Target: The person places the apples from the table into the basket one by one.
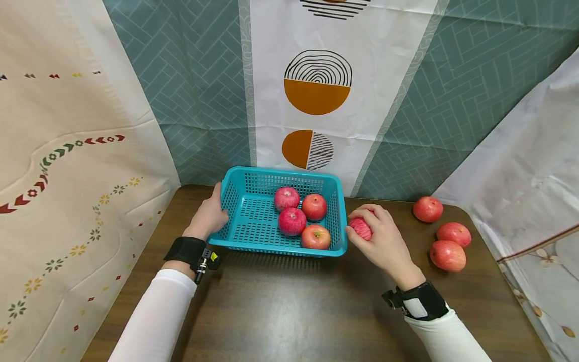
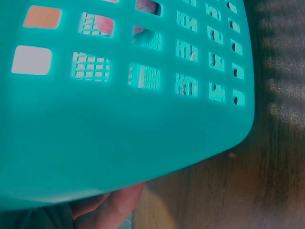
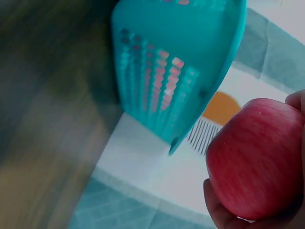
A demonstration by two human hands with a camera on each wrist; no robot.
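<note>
A turquoise plastic basket (image 1: 253, 245) with perforated walls stands at the back middle of the table. Inside it, toward the right, lie several red apples (image 1: 291, 221). My left hand (image 1: 207, 213) grips the basket's left rim; in the left wrist view its fingers (image 2: 125, 202) show below the rim edge. Just outside the right wall, my right hand (image 1: 382, 236) holds a red apple (image 3: 257, 157), its fingers curled round it. In the right wrist view this apple is apart from the basket (image 3: 167, 57).
Several more apples lie on the right of the brown table (image 1: 280, 311): one at the back (image 1: 427, 209) and a touching pair (image 1: 448, 255) nearer the front. A patterned cloth (image 1: 384, 100) hangs behind the basket, with a cream cloth (image 1: 68, 201) at the left side.
</note>
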